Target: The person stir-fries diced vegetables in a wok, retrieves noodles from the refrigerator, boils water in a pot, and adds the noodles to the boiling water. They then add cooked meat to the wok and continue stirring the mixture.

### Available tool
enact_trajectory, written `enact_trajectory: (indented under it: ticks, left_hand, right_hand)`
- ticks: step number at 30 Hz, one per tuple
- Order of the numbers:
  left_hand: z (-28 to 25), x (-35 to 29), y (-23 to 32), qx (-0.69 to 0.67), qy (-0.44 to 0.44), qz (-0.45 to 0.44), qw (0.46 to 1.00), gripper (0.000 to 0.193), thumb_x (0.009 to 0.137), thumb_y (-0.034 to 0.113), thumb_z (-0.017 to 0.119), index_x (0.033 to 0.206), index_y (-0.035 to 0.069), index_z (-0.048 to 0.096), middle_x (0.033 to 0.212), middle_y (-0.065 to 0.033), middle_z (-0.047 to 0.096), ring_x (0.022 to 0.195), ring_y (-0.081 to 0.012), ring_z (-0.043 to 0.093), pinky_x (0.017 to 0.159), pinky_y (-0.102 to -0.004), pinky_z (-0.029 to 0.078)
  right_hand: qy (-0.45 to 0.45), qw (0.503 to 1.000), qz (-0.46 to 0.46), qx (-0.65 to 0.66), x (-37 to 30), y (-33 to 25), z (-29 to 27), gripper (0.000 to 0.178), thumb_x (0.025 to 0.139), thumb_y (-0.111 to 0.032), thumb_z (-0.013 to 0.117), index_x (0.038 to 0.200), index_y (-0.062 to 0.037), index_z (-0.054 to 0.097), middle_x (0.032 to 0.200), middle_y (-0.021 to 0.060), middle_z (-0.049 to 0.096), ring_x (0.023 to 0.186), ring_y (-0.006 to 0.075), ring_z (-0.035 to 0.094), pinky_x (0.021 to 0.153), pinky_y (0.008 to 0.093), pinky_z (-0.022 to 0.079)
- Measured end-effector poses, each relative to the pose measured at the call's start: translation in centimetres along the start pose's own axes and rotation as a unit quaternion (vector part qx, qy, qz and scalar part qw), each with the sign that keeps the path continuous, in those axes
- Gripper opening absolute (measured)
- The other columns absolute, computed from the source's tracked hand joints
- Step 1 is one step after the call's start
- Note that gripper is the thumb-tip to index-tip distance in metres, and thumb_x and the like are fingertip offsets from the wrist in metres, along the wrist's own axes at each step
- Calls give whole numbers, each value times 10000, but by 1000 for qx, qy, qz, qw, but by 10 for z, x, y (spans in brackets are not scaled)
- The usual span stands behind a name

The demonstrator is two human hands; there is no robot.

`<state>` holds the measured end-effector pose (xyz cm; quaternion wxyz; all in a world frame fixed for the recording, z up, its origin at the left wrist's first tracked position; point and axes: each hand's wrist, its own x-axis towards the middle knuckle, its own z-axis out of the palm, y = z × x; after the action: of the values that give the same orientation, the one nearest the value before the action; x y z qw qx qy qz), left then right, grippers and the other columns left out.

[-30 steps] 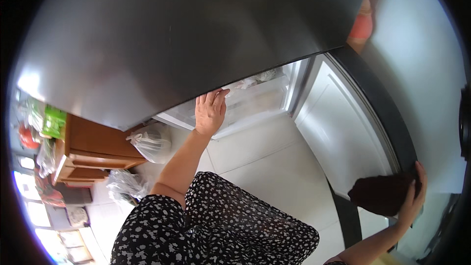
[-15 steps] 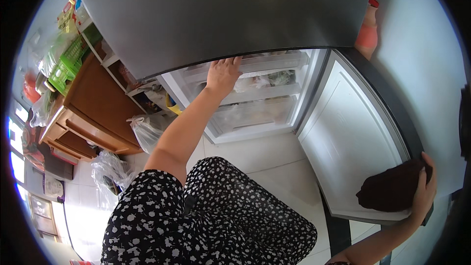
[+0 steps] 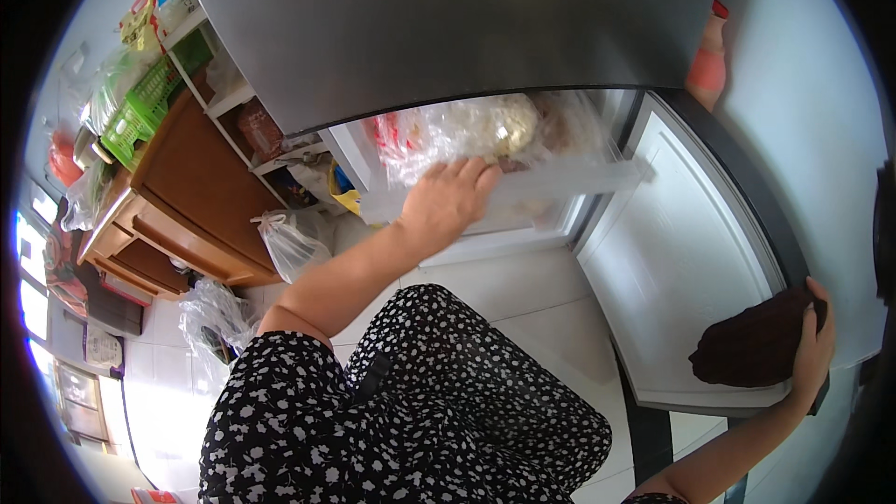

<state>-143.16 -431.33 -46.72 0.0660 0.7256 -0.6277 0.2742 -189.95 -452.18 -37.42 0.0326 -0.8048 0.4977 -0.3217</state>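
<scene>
A translucent plastic drawer [image 3: 565, 184] is gripped by the left hand [image 3: 450, 198], a dark-brown crumpled cloth [image 3: 749, 342] by the right hand [image 3: 815, 341].

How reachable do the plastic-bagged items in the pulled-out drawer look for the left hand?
Probably yes: the left hand is at the drawer front, and the bagged items show just behind it, with only that front visibly between.

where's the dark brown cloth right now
In the head view, the dark brown cloth is at lower right, in the right hand, at the open fridge door.
</scene>
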Motion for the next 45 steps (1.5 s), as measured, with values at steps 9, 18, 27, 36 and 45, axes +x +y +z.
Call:
enact_trajectory:
  ticks: [9,18,27,36,45]
  left_hand:
    - [-24,-19,30,-15,-4,16,1000,436,701,149,649,1113,74,527,986,-34,542,928,-170,587,759,-311,503]
    - [-21,-18,29,-56,-15,35,998,459,752,202,658,1160,50,511,1002,-61,542,970,-202,582,772,-324,508]
    - [-63,-2,-23,57,110,17,992,587,720,259,721,1226,49,510,1179,-115,539,1015,-211,572,810,-332,492]
    - [-52,-1,-46,-131,125,-55,982,336,715,-18,553,1039,53,608,810,-68,660,642,-184,640,602,-292,508]
    - [-100,38,-27,-720,254,-186,619,152,898,-16,502,1029,31,564,905,4,583,820,-58,539,714,-224,462]
  right_hand:
    - [-10,999,-35,-8,4,7,-2,383,902,-59,409,1250,-13,563,1278,145,570,1217,283,503,1071,363,322]
    - [130,963,-236,-5,-36,-54,52,473,681,115,497,1099,-35,657,1066,163,614,1030,341,574,928,407,441]
    - [-4,950,-213,227,-58,-192,180,362,789,17,642,1114,-140,672,1044,76,606,724,236,626,657,330,506]
    - [-7,948,-255,190,-58,-243,213,443,778,-168,733,1196,-124,593,1237,24,557,729,218,657,572,334,521]
    - [-12,956,-187,224,-66,-240,221,414,799,-241,725,1149,-77,575,1172,84,584,790,290,649,612,364,526]
